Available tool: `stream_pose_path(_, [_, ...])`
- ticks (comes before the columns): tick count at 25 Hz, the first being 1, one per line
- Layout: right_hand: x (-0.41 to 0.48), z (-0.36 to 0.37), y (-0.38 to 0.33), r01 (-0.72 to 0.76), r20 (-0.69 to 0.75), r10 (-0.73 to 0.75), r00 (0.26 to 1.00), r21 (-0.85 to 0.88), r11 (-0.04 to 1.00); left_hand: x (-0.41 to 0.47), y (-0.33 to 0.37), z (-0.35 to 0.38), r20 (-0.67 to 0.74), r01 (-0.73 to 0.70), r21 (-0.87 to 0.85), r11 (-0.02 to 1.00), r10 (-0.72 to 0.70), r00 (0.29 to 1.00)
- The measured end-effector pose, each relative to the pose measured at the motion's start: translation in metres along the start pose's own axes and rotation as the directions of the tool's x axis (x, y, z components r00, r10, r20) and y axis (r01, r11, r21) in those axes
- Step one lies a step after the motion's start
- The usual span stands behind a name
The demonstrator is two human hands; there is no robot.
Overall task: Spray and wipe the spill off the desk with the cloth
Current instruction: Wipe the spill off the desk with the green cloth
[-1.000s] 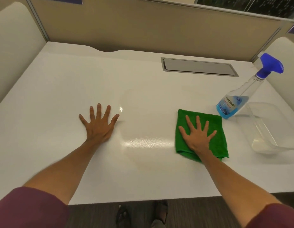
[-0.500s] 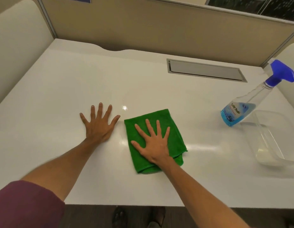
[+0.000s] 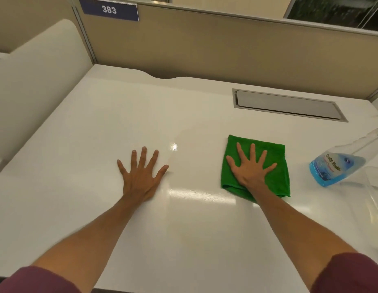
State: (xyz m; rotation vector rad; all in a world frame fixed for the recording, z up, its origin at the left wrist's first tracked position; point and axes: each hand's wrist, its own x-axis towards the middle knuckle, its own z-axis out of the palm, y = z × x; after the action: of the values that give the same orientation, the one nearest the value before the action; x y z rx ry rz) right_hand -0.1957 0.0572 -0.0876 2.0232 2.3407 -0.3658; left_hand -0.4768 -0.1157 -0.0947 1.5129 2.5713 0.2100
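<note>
A folded green cloth (image 3: pixel 274 157) lies flat on the white desk (image 3: pixel 99 123), right of centre. My right hand (image 3: pixel 250 169) presses on it, palm down with fingers spread. My left hand (image 3: pixel 141 174) rests flat on the bare desk to the left, fingers spread, holding nothing. Between the hands the desk surface shows a glossy wet sheen (image 3: pixel 196 192). A clear spray bottle (image 3: pixel 336 166) with blue liquid lies tilted at the right edge; its nozzle is cut off by the frame.
A clear plastic tub (image 3: pixel 374 199) stands at the far right, beside the bottle. A grey cable hatch (image 3: pixel 285 105) is set in the desk at the back right. Beige partition walls (image 3: pixel 205 43) enclose the desk at the back and left.
My right hand slid the cloth left across the wet patch, then back to the right. My left hand stayed flat in place. The view shifted.
</note>
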Motion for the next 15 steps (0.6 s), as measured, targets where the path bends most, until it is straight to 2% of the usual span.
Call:
stream_pose_path(5, [0.013, 0.015, -0.073, 0.263, 0.012, -0.263, 0.965, -0.055, 0.963, 0.000, 0.000, 0.000, -0.011, 0.017, 0.011, 1.000, -0.017, 1.000])
stream_pose_path(11, [0.053, 0.011, -0.094, 0.217, 0.006, -0.216, 0.976, -0.027, 0.976, 0.004, 0.000, 0.003, -0.019, 0.029, 0.042, 0.999, -0.028, 0.999])
stream_pose_path(15, [0.040, 0.017, -0.136, 0.343, 0.033, -0.342, 0.939, -0.037, 0.938, 0.004, -0.002, 0.003, -0.023, 0.010, 0.057, 0.998, -0.008, 1.000])
